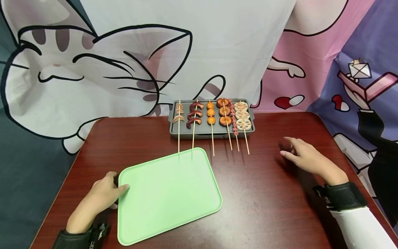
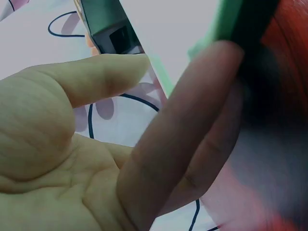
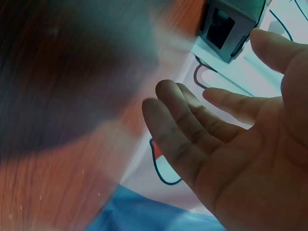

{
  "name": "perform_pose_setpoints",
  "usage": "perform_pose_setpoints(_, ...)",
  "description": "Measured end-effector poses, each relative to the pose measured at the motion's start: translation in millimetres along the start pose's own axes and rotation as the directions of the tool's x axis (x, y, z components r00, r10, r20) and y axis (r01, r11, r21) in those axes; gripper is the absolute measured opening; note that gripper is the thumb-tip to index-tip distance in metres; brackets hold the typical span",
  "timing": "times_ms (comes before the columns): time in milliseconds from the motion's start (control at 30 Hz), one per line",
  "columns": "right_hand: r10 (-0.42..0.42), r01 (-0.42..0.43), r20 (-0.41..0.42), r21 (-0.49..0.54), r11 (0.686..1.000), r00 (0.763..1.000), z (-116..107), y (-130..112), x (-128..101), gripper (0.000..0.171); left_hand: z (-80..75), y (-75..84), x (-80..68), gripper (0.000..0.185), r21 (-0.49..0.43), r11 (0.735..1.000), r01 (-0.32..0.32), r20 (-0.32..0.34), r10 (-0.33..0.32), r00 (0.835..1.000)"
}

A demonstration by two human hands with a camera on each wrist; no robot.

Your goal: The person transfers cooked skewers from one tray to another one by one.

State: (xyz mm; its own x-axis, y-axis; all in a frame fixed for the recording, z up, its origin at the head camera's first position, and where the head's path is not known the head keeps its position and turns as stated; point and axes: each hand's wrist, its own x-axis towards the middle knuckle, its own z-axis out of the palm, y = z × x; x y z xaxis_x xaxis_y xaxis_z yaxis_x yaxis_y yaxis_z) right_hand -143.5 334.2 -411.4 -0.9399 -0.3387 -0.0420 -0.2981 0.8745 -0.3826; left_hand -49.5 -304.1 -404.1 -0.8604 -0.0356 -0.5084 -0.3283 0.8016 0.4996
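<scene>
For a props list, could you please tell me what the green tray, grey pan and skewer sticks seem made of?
Green tray: probably plastic with a slight sheen, given its even colour and rounded rim.
Grey pan: perhaps matte coated metal, from its dull, uniform grey.
Skewer sticks: likely unvarnished bamboo or wood, being pale tan.

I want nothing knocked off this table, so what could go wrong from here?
The far edge of the green tray appears close to the stick ends of the two leftmost skewers; pushing it forward might knock them.
Only the left grip holds the tray, at its left side; lifted so, it could tip.
All the skewers overhang the front of the grey pan, so a bump could dislodge one.
</scene>
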Motion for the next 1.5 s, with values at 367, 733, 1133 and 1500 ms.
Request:
perform_pose_setpoints(367, -0.002, -0.002, 0.037, 0.108, 0.994, 0.999, 7.0, -7.3, 3.7, 0.054, 10.3, -0.9, -1.0, 0.07, 0.03, 0.999, -0.019, -0.022, 0.02, 1.0)
perform_pose_setpoints(733, 0.027, -0.08, 0.155, 0.345, 0.935, 0.988, 18.3, -15.1, 4.9, 0.051, 16.4, 3.8, 1.1, 0.063, 0.048, 0.998, -0.044, -0.061, 0.047, 0.997)
perform_pose_setpoints(1133, -0.009, -0.076, 0.192, 0.434, 0.898, 0.981, 28.8, -29.9, 6.9, 0.047, 24.7, 15.9, 2.1, 0.06, 0.024, 0.997, -0.067, -0.077, 0.068, 0.995)
perform_pose_setpoints(1500, -0.106, -0.061, 0.238, 0.601, 0.797, 0.965, 43.3, -44.3, 14.5, 0.043, 32.8, 36.2, 7.9, 0.06, 0.018, 0.992, -0.123, -0.083, 0.124, 0.989)
